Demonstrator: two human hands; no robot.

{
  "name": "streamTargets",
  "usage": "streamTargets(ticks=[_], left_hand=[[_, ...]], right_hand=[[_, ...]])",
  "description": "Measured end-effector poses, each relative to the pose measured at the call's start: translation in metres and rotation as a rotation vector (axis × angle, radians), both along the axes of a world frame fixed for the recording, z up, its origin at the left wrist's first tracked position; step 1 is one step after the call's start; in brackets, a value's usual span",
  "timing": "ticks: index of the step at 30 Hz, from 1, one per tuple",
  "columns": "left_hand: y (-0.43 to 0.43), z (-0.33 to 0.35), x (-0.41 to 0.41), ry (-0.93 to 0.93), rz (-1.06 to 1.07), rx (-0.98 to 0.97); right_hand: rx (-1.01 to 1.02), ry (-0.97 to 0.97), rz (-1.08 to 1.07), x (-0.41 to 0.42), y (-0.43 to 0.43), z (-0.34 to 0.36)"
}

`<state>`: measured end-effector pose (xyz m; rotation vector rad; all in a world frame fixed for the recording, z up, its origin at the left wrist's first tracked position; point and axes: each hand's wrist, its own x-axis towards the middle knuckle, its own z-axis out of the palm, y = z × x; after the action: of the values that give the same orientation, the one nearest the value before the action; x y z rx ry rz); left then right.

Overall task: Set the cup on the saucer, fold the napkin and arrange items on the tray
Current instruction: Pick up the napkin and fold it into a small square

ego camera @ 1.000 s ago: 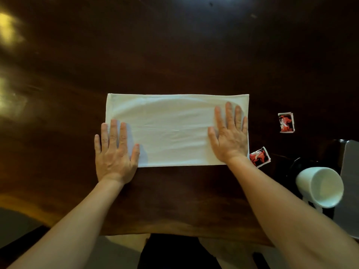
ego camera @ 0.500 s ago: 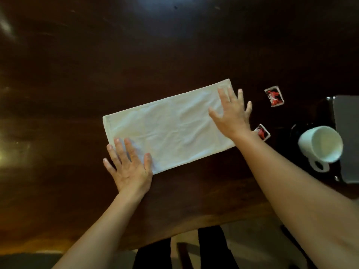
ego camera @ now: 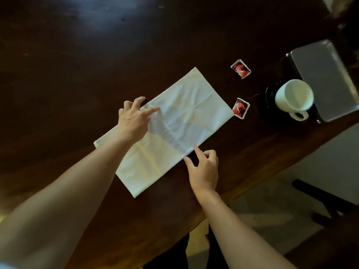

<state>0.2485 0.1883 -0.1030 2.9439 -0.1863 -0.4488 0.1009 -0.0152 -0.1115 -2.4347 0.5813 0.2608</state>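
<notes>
A white napkin (ego camera: 178, 121), folded into a long rectangle, lies diagonally on the dark wooden table (ego camera: 77, 65). My left hand (ego camera: 134, 119) rests on its far long edge near the middle, fingers spread. My right hand (ego camera: 204, 169) is at the near long edge, with thumb and forefinger touching the cloth's rim. A white cup (ego camera: 294, 97) stands on a dark saucer (ego camera: 271, 94) to the right. Beside them is a grey tray (ego camera: 326, 78).
Two small red-and-white sachets (ego camera: 240, 69) (ego camera: 240, 108) lie between the napkin and the saucer. The table's front edge runs diagonally at lower right, with floor and a dark chair leg (ego camera: 322, 195) beyond it.
The view has swung, so the napkin now looks more tilted. Both hands left the napkin's ends: the left moved to the far edge's middle, the right to the near edge.
</notes>
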Motion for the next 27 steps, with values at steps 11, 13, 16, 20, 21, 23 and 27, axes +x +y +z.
streamTargets(ticks=[11,13,16,20,21,23,27], left_hand=[[0.023,0.0,0.021,0.144,0.022,-0.201],[0.026,0.004,0.016,0.16,0.01,-0.132],[0.031,0.01,-0.004,0.17,0.048,-0.089],[0.03,0.008,-0.055,0.117,0.127,-0.134],[0.029,0.007,-0.069,0.095,0.153,-0.143],[0.029,0.005,-0.091,0.051,0.219,-0.157],[0.028,0.003,-0.102,0.003,0.33,-0.186]], right_hand=[[-0.018,0.012,-0.055,0.019,0.002,0.004],[-0.03,0.022,-0.038,0.025,-0.006,0.005],[-0.036,0.045,-0.005,0.041,-0.022,0.007],[-0.085,0.052,0.139,0.067,-0.037,0.012],[-0.103,0.053,0.182,0.072,-0.04,0.014],[-0.124,0.072,0.26,0.081,-0.044,0.019],[-0.207,0.05,0.447,0.083,-0.046,0.023]])
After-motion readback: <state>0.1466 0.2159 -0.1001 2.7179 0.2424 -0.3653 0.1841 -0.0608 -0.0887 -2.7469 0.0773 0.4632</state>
